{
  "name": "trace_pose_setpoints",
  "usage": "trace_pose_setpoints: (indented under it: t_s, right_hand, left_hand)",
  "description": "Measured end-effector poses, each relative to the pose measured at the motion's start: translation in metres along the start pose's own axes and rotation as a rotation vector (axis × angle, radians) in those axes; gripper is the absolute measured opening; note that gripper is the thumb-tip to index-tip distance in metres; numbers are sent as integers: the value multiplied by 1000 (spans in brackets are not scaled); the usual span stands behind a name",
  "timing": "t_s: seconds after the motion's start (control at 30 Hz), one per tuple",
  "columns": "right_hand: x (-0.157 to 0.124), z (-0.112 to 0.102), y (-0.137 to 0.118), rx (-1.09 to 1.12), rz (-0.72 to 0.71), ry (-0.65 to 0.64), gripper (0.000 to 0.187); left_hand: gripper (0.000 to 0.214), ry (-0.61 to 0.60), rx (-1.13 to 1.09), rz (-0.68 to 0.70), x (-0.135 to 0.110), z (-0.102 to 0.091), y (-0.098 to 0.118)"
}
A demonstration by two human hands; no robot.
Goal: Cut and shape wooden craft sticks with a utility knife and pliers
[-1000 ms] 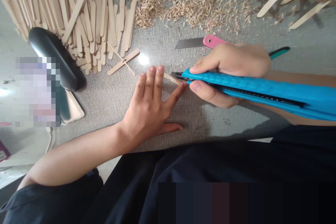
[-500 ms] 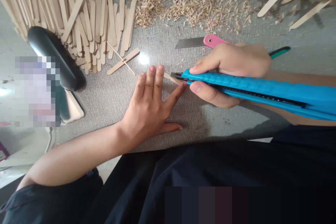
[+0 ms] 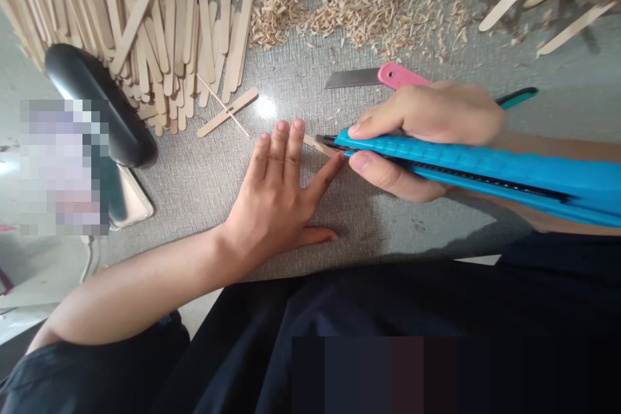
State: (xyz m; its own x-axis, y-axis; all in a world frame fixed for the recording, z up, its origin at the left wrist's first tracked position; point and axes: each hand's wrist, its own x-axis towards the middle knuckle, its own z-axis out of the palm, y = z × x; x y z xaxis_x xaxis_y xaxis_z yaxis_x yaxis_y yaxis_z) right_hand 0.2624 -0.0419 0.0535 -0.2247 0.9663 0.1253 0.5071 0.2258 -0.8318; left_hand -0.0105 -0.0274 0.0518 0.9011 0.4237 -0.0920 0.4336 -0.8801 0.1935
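My left hand (image 3: 279,187) lies flat on the grey table (image 3: 194,207), fingers spread, with its index fingertip against a wooden craft stick (image 3: 317,144). Part of that stick is hidden under the hand and the knife. Wrapped around a blue box cutter (image 3: 436,158), my right hand (image 3: 422,123) keeps the blade on the craft stick, close to the left index fingertip. Just beyond the right hand lies a knife with a pink handle (image 3: 402,76) and a broad grey blade.
Craft sticks (image 3: 179,32) lie heaped at the back left, with wood shavings (image 3: 330,0) at the back middle and more sticks (image 3: 577,29) at the back right. A thin stick (image 3: 237,123) crosses a notched stick (image 3: 209,126). At left are a black case (image 3: 104,107) and a phone (image 3: 130,197).
Both hands and the box cutter stay almost where they were, the blade still on the craft stick. The view has shifted very slightly.
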Motion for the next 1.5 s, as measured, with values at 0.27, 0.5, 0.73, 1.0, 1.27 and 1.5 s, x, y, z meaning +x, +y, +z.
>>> trace_pose_setpoints:
  t_s: [0.27, 0.5, 0.73, 1.0, 1.27, 1.5]
  right_hand:
    - [-5, 6, -4, -172, -171, 31, 8]
    - [3, 8, -7, -238, -257, 89, 10]
    - [-7, 14, 8, -343, -199, -25, 16]
    - [16, 12, 29, 147, -175, -94, 68]
    - [18, 13, 13, 33, -141, -35, 34]
    - [18, 18, 2, 254, -5, -64, 45]
  left_hand:
    - [143, 14, 2, -9, 1, 2, 4]
    - [143, -19, -27, -10, 3, -3, 4]
    - [143, -21, 39, -2, 4, -3, 1]
    - [144, -25, 54, -36, 6, -1, 3]
    - [137, -54, 43, -29, 7, -6, 4]
    - [117, -57, -4, 99, 10, -7, -5]
